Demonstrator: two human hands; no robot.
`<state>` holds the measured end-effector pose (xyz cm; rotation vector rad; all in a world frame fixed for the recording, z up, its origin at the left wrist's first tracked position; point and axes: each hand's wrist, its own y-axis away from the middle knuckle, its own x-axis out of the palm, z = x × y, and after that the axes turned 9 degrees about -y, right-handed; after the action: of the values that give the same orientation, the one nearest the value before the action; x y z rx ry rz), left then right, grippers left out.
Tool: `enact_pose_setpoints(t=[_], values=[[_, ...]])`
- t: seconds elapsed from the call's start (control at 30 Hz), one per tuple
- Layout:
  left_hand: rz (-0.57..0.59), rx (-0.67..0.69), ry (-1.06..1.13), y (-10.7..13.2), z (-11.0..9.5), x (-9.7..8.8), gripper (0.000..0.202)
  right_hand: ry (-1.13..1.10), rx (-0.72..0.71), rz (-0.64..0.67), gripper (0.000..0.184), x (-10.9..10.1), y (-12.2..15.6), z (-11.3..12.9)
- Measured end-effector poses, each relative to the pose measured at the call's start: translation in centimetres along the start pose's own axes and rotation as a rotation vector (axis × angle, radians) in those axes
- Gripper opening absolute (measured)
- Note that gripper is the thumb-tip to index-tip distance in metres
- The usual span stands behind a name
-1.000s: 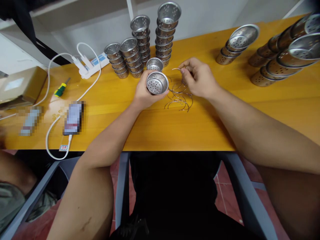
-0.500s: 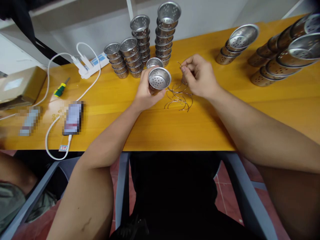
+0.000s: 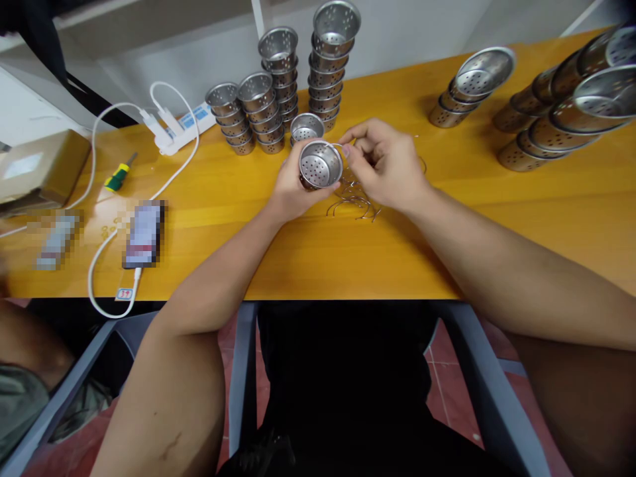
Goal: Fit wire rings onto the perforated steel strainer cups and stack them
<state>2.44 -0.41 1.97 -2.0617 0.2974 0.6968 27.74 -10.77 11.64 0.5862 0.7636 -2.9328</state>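
Grips a cup [image 3: 320,163] in the left hand [image 3: 291,189], fingers closed round its wall, mouth tilted toward the camera, raised just off the table [image 3: 348,258]. Pinches a wire [image 3: 336,144] in the right hand [image 3: 385,162], thumb and forefinger clenched on it right at the cup's rim; cannot tell whether wire and rim touch.

Just below and right of the cup, a pile [image 3: 355,202] of more wires on the wood. Close behind, a loose cup [image 3: 307,126] and upright stacks [image 3: 278,86], so little room toward the far edge. Broad bare wood toward the near edge, and more to the right before a short stack [image 3: 472,83] and lying stacks [image 3: 561,99]. Well apart to the left: phone [image 3: 144,233], cable [image 3: 106,265], screwdriver [image 3: 118,177], power strip [image 3: 181,126], and a box [image 3: 42,169] at the left edge.

Since half a second ago: brought the right hand left and down from above the pile to the cup's rim, closing the gap between the hands; shifted the cup a little down and right. Moved nothing else on the table.

Yellow-orange wooden top with a smooth sheen, pale wall behind it. Below the near edge, a grey chair [image 3: 243,371] frame and red floor tiles. In the lower left corner, part of another person.
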Motion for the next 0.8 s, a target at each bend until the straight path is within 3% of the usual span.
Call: enact_pose_setpoints(t=[0.23,0.37,0.63,0.8], values=[[-0.006,0.109,0.132,0.0,0.3,0.2,0.110,0.010,-0.021,0.003,0.068,-0.3,-0.5,-1.8],[-0.008,0.048,0.023,0.0,-0.4,-0.4,0.100,-0.029,-0.026,0.000,0.064,-0.3,-0.8,-2.6],[0.034,0.004,0.027,0.6,-0.2,0.2,0.104,-0.003,-0.024,0.013,0.065,0.0,-0.2,-1.0],[0.062,0.009,0.070,0.7,-0.1,0.7,0.108,0.000,-0.023,0.033,0.057,0.2,-0.2,-0.9]])
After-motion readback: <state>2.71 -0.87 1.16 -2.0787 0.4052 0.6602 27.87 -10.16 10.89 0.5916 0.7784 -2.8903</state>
